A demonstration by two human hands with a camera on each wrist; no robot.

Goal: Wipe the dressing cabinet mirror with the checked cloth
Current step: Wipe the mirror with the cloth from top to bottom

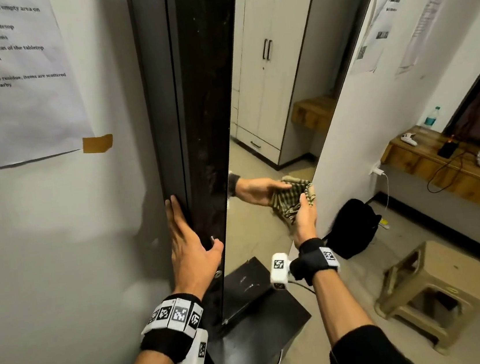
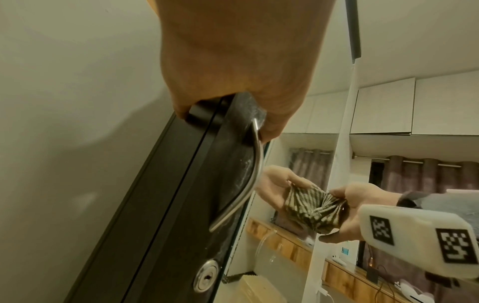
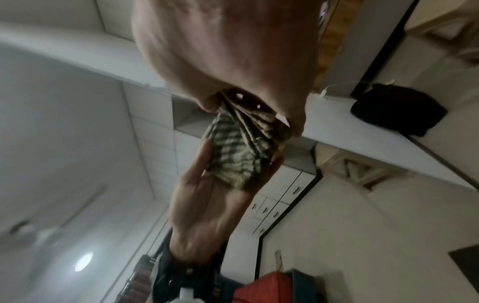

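The dressing cabinet's tall mirror (image 1: 266, 87) sits on a dark door (image 1: 201, 126) seen almost edge-on. My left hand (image 1: 190, 242) clasps the door's edge, with its fingers up the side and its thumb by the metal handle (image 2: 252, 176); the left wrist view also shows my left hand (image 2: 233, 61) and a keyhole (image 2: 206, 276) lower down. My right hand (image 1: 304, 213) grips the bunched green-and-tan checked cloth (image 1: 291, 202) and holds it against the glass low down. The mirror doubles both hand and cloth. In the wrist views the checked cloth (image 2: 329, 211) (image 3: 249, 123) hangs from my right hand (image 3: 228, 51).
A white wall with a taped paper sheet (image 1: 5, 80) is close on the left. A dark low base (image 1: 258, 315) lies under the door. On the floor to the right are a black bag (image 1: 350, 228) and a beige plastic stool (image 1: 433, 288). A wooden shelf (image 1: 442, 163) runs along the right wall.
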